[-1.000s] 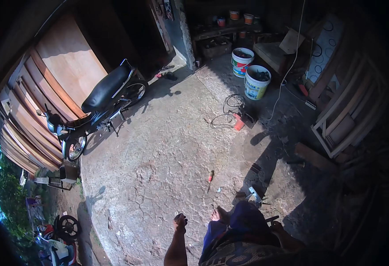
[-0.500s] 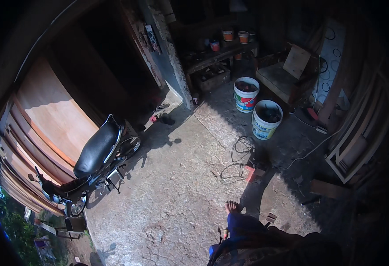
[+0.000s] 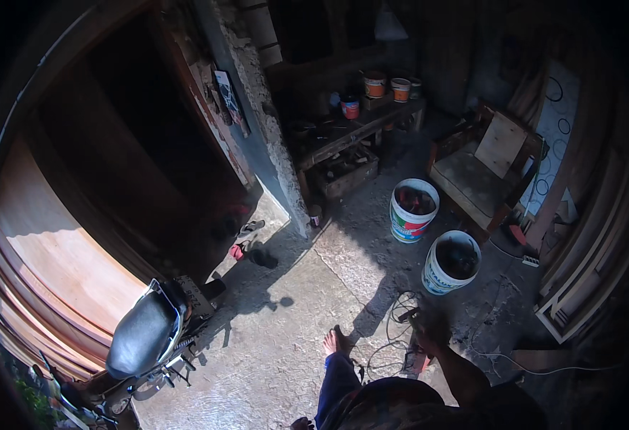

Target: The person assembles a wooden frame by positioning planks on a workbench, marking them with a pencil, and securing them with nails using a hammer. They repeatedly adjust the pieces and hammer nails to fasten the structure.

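My right forearm reaches forward from the lower edge. My right hand (image 3: pixel 432 328) is a dark blur in the shade, over a loose dark cable (image 3: pixel 394 335) on the floor. A short dark bar-like shape (image 3: pixel 409 314) lies against its left side; whether the hand holds it cannot be made out. Just below the hand, part of a red object (image 3: pixel 423 364) shows beside my forearm. At the bottom edge, left of my blue trouser leg, a small dark shape (image 3: pixel 301 423) may be my left hand; its fingers cannot be read. My bare foot (image 3: pixel 334 341) is on the sunlit concrete.
Two white buckets (image 3: pixel 452 265) stand ahead, near a wooden armchair (image 3: pixel 475 175). Paint tins (image 3: pixel 375 86) sit on a low bench. A motorcycle (image 3: pixel 149 333) is parked left beside wooden panels (image 3: pixel 63 236). Frames (image 3: pixel 579 287) lean at right; a pale cord (image 3: pixel 536 371) crosses the floor.
My view has moved forward, so the buckets and armchair appear larger. My right forearm and hand have come into view over the cable, where the red object previously lay uncovered.
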`<state>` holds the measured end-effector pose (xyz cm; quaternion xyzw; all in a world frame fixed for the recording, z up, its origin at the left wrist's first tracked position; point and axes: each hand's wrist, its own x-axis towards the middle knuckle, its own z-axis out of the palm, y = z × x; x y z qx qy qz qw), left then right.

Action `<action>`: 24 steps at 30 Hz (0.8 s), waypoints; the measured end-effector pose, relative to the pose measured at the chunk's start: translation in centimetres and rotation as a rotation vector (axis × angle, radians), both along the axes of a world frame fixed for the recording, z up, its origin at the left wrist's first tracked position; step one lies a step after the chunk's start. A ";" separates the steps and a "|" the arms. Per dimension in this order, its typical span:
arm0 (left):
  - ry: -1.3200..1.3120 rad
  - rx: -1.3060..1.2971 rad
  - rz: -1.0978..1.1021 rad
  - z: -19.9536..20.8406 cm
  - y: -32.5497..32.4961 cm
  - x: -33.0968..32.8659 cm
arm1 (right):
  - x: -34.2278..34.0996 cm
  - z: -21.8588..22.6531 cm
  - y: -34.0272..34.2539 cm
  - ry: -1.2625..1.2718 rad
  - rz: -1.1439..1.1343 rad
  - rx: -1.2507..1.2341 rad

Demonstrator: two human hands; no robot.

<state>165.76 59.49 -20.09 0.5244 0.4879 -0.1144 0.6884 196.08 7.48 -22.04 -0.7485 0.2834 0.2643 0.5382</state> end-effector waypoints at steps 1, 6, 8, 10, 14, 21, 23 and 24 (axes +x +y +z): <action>0.087 0.053 0.018 -0.6 3.2 5.1 | 1.5 1.1 2.0 0.029 0.027 -0.019; 0.301 0.169 -0.022 -2.1 10.9 32.9 | 4.6 6.3 2.3 0.189 -0.051 -0.107; -0.020 0.227 -0.070 -1.2 11.4 44.6 | 6.8 7.1 2.6 0.223 -0.120 -0.093; -0.155 0.239 -0.175 0.7 10.2 56.3 | 9.0 7.2 2.3 0.262 -0.205 -0.094; -0.202 0.237 -0.246 4.9 4.1 75.3 | 14.9 6.6 0.4 0.332 -0.329 -0.112; -0.224 0.038 -0.449 4.9 -12.6 92.0 | 37.3 4.9 -5.8 0.264 -0.467 -0.075; -0.394 -0.236 -0.563 5.6 -17.5 94.7 | 45.8 6.7 -7.3 0.191 -0.560 0.035; -0.491 -0.175 -0.727 5.9 -19.9 97.4 | 50.9 7.2 -8.5 0.100 -0.441 -0.006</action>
